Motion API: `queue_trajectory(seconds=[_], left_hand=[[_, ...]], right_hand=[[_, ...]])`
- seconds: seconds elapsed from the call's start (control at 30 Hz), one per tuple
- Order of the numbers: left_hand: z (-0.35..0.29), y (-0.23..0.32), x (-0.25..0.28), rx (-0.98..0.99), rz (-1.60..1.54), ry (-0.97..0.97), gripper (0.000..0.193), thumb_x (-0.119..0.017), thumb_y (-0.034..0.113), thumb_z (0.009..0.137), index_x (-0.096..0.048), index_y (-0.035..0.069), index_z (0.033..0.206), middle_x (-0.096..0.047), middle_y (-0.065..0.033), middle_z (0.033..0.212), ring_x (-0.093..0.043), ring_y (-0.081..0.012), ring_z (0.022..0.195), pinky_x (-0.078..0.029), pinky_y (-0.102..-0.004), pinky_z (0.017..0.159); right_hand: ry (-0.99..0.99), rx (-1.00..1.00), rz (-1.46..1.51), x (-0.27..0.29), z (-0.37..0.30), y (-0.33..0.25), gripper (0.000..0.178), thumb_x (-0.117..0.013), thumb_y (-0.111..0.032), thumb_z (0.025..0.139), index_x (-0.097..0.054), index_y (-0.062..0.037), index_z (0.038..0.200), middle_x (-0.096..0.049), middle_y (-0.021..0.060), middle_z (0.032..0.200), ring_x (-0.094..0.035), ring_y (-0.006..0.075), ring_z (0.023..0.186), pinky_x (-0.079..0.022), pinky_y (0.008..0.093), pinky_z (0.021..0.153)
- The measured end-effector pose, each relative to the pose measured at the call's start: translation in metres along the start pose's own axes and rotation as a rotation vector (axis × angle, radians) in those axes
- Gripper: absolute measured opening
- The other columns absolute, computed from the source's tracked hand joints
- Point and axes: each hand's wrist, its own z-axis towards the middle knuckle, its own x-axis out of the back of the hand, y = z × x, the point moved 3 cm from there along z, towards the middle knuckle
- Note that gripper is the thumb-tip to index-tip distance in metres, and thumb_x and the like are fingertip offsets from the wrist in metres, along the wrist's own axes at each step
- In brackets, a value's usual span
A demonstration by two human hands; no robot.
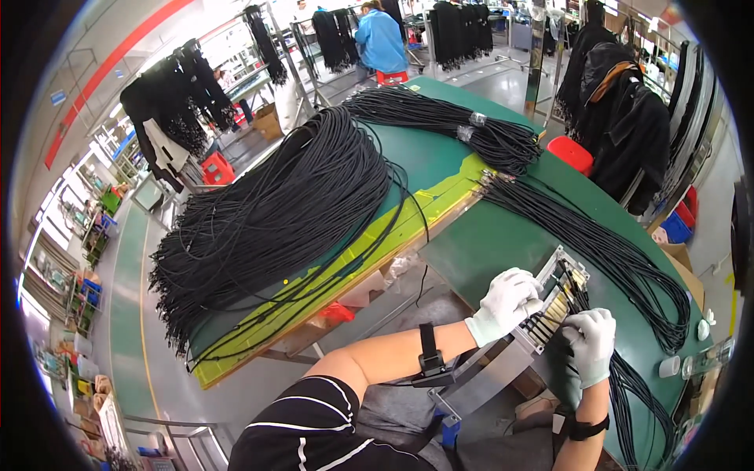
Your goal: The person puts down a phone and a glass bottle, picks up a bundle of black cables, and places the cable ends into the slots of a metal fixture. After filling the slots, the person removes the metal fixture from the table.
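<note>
White-gloved hands met over a metal jig (558, 303) at the worktop's (479, 251) near edge, where thin black cables (579, 296) lay across its slots. The left hand (509, 300) rested fingers-bent at the jig's left side; the right hand (591, 345) curled beside the cables at the opposite side. Whether either was gripping a cable could not be made out, fingertips being partly hidden.

A loose bundle (601, 243) ran toward the worktop's right edge. Singly, the cables looked light, limp and a little springy, their smooth jackets likely slippery under fabric gloves; bunched, they would probably weigh and tangle. The ends seemed the delicate part, so the safer hold appeared to be a pinch on the jacket, just behind them.
</note>
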Motion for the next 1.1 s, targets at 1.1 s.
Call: queue_trajectory(seconds=[1.1], left_hand=[[0.003,-0.008,0.028,0.19,0.102,0.088,0.01,-0.069,0.015,0.086,-0.069,0.005,0.086,-0.068,-0.0108,0.091,-0.064,-0.0283,0.09,-0.049,-0.0389,0.083]], right_hand=[[-0.038,-0.093,0.091,-0.011,0.002,0.002,0.009,-0.074,-0.018,0.074,-0.069,-0.0116,0.079,-0.065,0.0065,0.075,-0.059,0.0297,0.078,-0.045,0.0419,0.071]])
